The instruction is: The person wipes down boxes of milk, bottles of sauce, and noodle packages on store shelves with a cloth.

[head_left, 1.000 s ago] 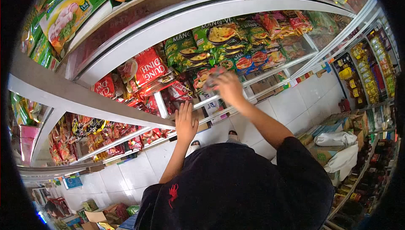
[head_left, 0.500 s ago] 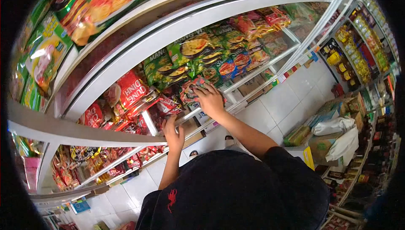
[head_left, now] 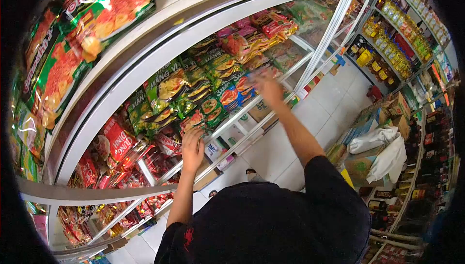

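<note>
My left hand [head_left: 193, 149] lies with its fingers stretched out at the front of a shelf, touching a red and green packet [head_left: 193, 120]. My right hand [head_left: 269, 90] hovers farther right over the shelf's front edge, near some blue packets [head_left: 230, 95]; motion smears its fingers, and I cannot make out anything in them. Behind my hands lie rows of green packets [head_left: 167, 82] with pictures of noodle bowls. Red packets [head_left: 118, 137] are piled to the left of my left hand.
White shelf rails [head_left: 232, 124] run along the front. A higher shelf edge [head_left: 193, 19] curves above, carrying large green packets [head_left: 109, 10]. At right stand bottles [head_left: 387, 36] on racks and cardboard boxes [head_left: 361, 167] topped with white bags [head_left: 387, 155]. The floor [head_left: 271, 152] is tiled.
My right hand has left the red and green packet and moved right along the shelf. My left hand has shifted onto that packet, and the view has turned slightly.
</note>
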`<control>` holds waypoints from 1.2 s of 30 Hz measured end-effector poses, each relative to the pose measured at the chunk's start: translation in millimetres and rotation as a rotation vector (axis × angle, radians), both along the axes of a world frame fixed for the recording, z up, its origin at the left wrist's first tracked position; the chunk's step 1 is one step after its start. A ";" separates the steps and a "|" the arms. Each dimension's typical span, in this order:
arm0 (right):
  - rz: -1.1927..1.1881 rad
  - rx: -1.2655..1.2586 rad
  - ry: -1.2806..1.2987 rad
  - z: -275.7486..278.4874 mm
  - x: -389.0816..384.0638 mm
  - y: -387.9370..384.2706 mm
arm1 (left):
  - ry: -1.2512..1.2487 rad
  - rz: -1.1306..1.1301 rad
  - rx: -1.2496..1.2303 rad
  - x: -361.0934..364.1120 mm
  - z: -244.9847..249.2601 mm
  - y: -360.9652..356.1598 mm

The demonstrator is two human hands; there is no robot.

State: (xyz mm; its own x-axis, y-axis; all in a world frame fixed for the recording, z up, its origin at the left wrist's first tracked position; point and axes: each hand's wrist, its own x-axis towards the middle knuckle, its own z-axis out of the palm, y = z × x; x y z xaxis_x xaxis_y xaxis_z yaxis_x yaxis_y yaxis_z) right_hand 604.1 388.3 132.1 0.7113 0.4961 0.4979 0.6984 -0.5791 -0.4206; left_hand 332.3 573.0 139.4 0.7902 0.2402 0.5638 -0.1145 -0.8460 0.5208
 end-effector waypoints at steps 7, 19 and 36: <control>0.294 0.158 -0.059 -17.9 4.5 3.9 | 0.277 -0.105 0.131 90.2 -1.1 -29.4; -0.228 0.011 -0.052 -27.8 244.2 -100.1 | 0.617 -0.018 0.346 100.4 -15.0 -25.8; -0.472 -0.221 -0.213 -29.0 200.1 -37.0 | 0.608 -0.008 0.278 101.6 -13.9 -26.9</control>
State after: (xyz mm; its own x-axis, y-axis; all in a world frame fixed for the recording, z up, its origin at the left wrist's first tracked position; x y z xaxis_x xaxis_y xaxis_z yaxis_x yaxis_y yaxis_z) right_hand 804.3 351.3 103.0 0.7766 0.2574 0.5750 0.3984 -0.9077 -0.1318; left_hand 433.9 546.1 125.5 0.9881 0.1428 0.0577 0.1235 -0.9585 0.2569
